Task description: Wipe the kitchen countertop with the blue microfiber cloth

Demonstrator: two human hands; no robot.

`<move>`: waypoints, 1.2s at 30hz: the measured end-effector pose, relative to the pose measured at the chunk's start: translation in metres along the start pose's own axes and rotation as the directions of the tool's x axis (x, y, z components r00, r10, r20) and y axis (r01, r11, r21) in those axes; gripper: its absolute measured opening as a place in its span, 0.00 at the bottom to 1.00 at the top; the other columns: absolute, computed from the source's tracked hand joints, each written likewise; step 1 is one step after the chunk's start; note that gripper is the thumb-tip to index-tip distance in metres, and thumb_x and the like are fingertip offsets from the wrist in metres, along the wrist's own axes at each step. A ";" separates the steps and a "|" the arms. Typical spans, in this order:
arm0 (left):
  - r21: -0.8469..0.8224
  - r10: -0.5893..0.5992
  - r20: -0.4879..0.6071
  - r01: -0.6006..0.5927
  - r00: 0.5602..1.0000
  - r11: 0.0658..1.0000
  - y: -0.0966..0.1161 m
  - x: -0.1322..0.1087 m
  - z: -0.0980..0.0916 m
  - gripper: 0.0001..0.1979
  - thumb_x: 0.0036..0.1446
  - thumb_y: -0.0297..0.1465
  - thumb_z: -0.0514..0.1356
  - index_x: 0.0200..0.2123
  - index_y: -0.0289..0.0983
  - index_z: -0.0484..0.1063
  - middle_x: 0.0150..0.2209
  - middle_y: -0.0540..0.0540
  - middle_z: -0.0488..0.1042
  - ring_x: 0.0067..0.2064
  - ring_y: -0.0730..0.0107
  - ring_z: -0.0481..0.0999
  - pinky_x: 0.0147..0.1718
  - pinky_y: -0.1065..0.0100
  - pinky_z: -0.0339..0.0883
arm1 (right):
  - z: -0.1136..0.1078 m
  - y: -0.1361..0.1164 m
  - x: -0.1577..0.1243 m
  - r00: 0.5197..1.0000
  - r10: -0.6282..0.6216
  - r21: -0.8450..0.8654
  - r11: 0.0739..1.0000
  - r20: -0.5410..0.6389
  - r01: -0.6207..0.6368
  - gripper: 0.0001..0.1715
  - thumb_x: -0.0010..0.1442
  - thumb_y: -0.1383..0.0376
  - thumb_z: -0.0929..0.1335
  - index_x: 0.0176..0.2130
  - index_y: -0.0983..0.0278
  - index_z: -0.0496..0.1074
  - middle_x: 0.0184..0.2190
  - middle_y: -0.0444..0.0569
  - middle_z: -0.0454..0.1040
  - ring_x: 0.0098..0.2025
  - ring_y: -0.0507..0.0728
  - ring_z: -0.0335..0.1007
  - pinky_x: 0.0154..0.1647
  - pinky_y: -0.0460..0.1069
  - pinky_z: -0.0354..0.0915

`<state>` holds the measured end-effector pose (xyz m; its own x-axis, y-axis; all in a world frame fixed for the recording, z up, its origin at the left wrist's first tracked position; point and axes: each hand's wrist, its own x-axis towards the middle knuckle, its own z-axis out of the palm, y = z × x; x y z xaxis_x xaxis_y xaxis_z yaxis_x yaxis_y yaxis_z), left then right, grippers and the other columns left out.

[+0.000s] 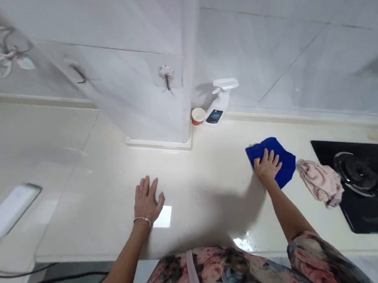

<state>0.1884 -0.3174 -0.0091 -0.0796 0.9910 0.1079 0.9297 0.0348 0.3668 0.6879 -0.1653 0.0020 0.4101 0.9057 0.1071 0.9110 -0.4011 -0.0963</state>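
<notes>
My right hand (267, 165) presses flat, fingers spread, on the blue cloth (274, 162) against the counter (192, 177), while my left hand (147, 201) lies open, bracing me.

Only 1 view is showing here, and it is coming from a camera sitting on the person's head, looking forward and steeply down over the countertop (214, 188). It is facing the tiled wall (284, 50) and the white pillar (141, 74) standing at the counter's back edge. The lens is wide, so straight lines are bending toward the edges. The view is sitting close above the work: both forearms are running up from the bottom edge, and the patterned clothing (230, 272) is filling the lower middle. The stove (376, 185) is getting cut off at the right edge.
</notes>
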 end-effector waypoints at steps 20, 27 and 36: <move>-0.089 -0.103 -0.066 0.096 0.993 0.991 -0.048 -0.017 -0.034 0.27 0.69 0.37 0.48 0.63 0.33 0.72 0.70 0.33 0.63 0.74 0.47 0.55 0.74 0.38 0.37 | -0.016 -0.180 -0.254 0.290 -0.953 0.297 0.303 0.089 0.906 0.43 0.63 0.60 0.65 0.74 0.56 0.54 0.77 0.48 0.48 0.79 0.69 0.36 0.76 0.71 0.40; -0.082 -0.562 -0.201 0.557 0.803 0.826 -0.143 -0.054 -0.074 0.33 0.69 0.38 0.47 0.69 0.24 0.61 0.74 0.22 0.46 0.77 0.33 0.36 0.71 0.32 0.37 | -0.012 -0.103 -0.193 0.658 -0.747 0.175 0.663 0.096 0.728 0.46 0.65 0.50 0.62 0.74 0.68 0.54 0.75 0.62 0.51 0.73 0.70 0.55 0.70 0.66 0.59; -0.055 -0.601 -0.224 0.606 0.767 0.794 -0.134 -0.058 -0.071 0.33 0.69 0.37 0.47 0.72 0.28 0.57 0.76 0.28 0.42 0.77 0.37 0.32 0.72 0.34 0.36 | 0.021 -0.225 -0.196 0.644 -0.762 0.119 0.647 0.065 0.753 0.47 0.61 0.59 0.62 0.73 0.75 0.50 0.76 0.64 0.48 0.78 0.68 0.41 0.77 0.68 0.42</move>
<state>0.0434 -0.3890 0.0007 -0.7002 0.7106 0.0695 0.6702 0.6206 0.4070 0.4017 -0.2492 -0.0182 -0.4331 0.8980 0.0777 0.8929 0.4392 -0.0995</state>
